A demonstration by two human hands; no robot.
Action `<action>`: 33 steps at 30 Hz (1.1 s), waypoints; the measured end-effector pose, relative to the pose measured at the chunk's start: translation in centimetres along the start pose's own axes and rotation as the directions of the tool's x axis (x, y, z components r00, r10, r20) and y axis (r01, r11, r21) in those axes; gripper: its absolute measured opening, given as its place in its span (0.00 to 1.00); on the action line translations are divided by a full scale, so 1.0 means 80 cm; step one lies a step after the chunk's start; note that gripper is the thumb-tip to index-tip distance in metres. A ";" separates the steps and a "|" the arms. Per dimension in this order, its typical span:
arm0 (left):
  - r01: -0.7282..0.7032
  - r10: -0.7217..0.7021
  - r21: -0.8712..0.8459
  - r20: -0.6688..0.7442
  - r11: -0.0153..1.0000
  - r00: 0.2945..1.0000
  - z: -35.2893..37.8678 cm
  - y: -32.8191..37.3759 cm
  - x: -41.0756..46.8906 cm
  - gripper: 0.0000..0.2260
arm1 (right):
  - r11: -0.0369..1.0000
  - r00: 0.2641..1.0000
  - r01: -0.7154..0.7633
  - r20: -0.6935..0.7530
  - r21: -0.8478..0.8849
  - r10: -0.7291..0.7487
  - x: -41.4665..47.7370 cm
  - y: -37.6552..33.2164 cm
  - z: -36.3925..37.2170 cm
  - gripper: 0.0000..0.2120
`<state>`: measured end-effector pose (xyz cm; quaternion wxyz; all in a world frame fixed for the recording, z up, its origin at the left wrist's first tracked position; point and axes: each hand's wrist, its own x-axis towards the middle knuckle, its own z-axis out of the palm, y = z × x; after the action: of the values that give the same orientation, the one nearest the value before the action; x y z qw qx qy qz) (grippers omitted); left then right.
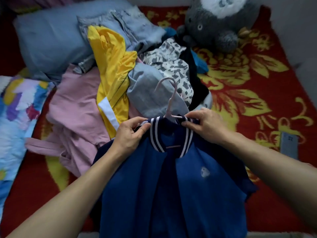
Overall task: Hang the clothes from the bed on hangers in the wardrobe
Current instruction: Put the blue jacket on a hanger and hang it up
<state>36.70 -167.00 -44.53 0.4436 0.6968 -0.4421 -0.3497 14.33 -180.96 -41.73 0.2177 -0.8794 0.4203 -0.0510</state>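
A blue polo shirt is held up over the bed, hanging below both hands. A pink hanger is seated inside its neck, with the hook rising between and beyond the hands.

The left hand is closed in a pinch on the left side of the striped collar. The right hand is closed in a pinch on the right side of the collar, over the hanger's shoulder.

Just beyond the hands a pile of clothes is noted: a grey garment directly past the fingertips, a yellow garment and a pink garment beyond and outward of the left hand, and a black-and-white patterned garment further off. A grey plush toy is seen far beyond the right hand. A phone lies on the red floral bedspread, outward of the right wrist.
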 end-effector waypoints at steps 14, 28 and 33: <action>-0.028 0.056 0.167 -0.170 0.986 0.984 -0.164 0.218 -0.194 0.06 | 0.904 0.871 0.426 -0.289 0.045 -0.396 -0.135 -0.165 -0.199 0.11; -0.070 0.414 0.517 -0.589 0.853 0.695 -0.248 0.462 -0.571 0.07 | 0.610 0.678 0.725 -0.174 0.318 -0.714 -0.357 -0.438 -0.410 0.17; -0.006 0.432 0.545 -0.658 0.838 0.616 -0.293 0.491 -0.721 0.04 | 0.422 0.496 0.753 -0.013 0.505 -0.868 -0.455 -0.555 -0.428 0.04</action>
<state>24.24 -114.79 5.89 0.4350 0.8040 -0.3726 0.1595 13.49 -140.41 11.35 0.4113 -0.8941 -0.1162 -0.1341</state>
